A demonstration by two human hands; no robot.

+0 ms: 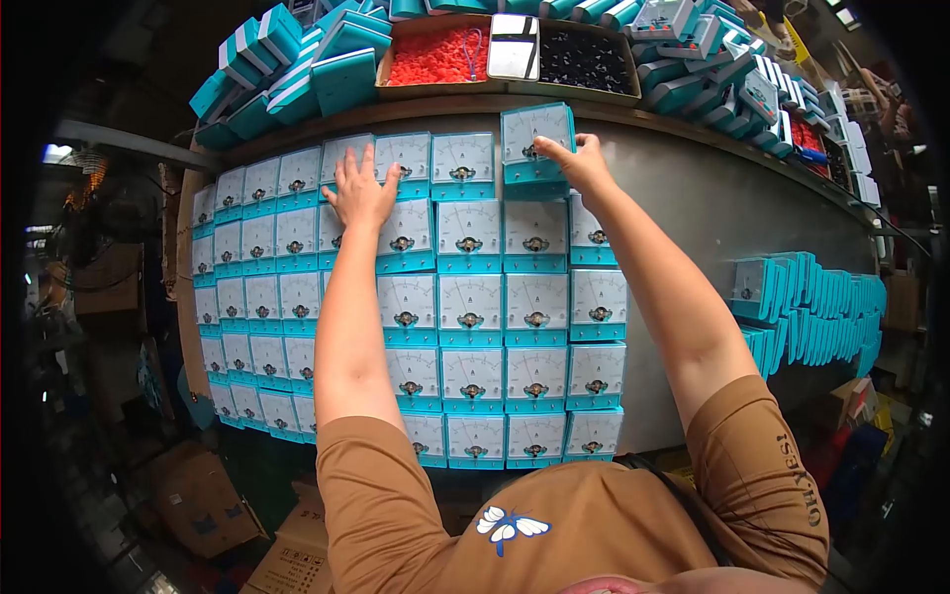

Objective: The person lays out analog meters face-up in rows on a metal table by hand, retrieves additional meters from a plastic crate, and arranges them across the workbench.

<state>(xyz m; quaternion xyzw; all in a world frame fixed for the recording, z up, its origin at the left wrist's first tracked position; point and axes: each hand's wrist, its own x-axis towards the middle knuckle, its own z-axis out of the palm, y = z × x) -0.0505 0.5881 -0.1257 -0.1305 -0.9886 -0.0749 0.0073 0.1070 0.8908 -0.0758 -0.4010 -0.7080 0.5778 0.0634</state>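
Observation:
My right hand (586, 166) grips a teal ammeter (535, 127) by its right side, thumb over the dial face. That meter, with a white scale marked A, sits at the far end of its column, slightly out of line with its neighbours. My left hand (360, 190) lies spread over the meters in the far rows, fingers apart, and partly covers them. Rows of similar ammeters (469, 302) lie face up across the table, from its left side to below my right forearm. Both forearms hide some of them.
Beyond the table's back ledge stand a box of red small parts (435, 57) and a box of black small parts (584, 61). Teal cases are piled at the back left (332, 79) and back right (683, 84). More teal cases (816, 307) stand stacked on the right.

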